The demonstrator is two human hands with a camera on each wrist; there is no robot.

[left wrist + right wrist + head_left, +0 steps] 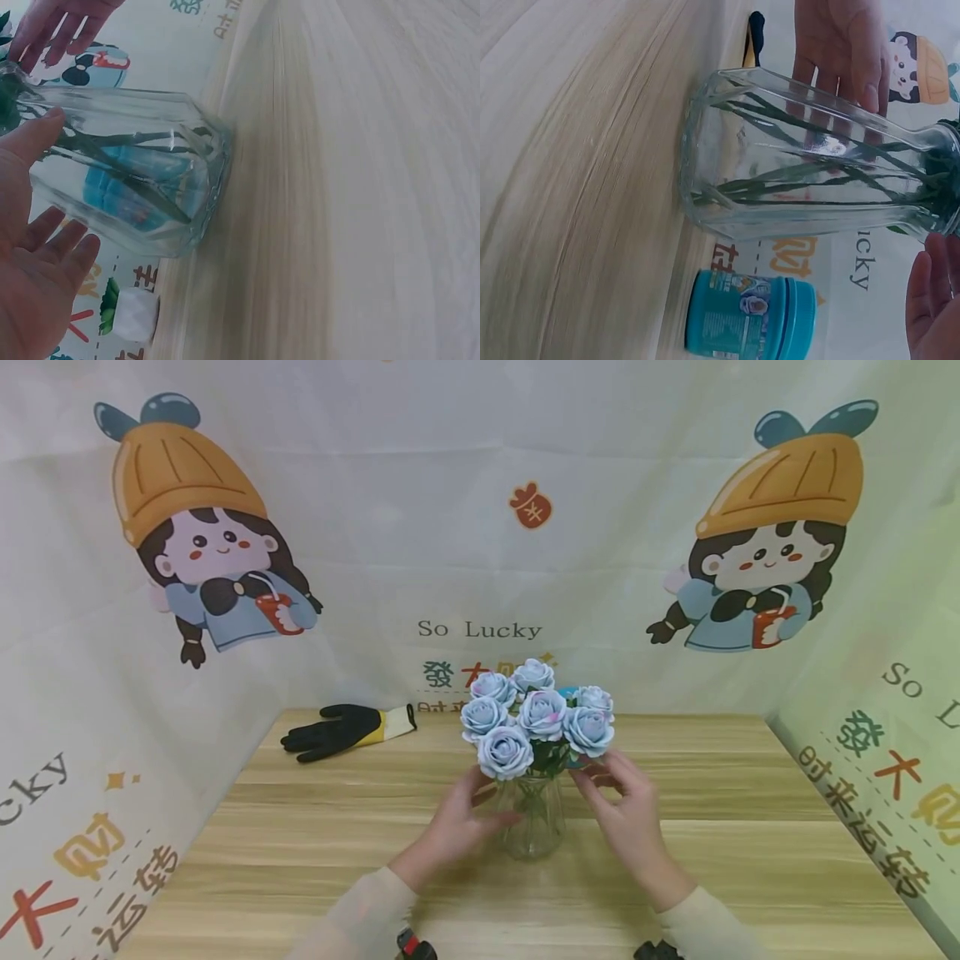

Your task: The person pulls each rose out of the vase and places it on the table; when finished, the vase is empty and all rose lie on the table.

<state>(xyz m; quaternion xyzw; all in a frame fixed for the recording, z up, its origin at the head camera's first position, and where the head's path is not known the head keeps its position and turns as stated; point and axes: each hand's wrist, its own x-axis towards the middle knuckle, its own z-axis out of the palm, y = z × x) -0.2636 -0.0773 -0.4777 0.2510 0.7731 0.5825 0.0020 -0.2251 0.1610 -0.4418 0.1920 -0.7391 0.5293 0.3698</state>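
A clear glass vase (pixel 536 839) stands upright on the wooden table, holding a bunch of pale blue roses (pixel 542 714). Green stems (pixel 802 187) cross inside the glass. My left hand (pixel 467 822) is at the vase's left side; its thumb overlaps the glass in the left wrist view, and the fingers are loosely spread. On the other side, my right hand (pixel 628 802) has its fingertips close to the vase neck, just under the blooms. In the right wrist view this hand (pixel 937 300) shows relaxed fingers beside the neck.
Behind the vase is a turquoise lidded jar (pixel 750 315), mostly hidden by the roses in the head view. A black and yellow work glove (pixel 337 732) lies at the back left. A small white pot (pixel 136 313) with green leaves appears in the left wrist view. Printed cloth surrounds the table.
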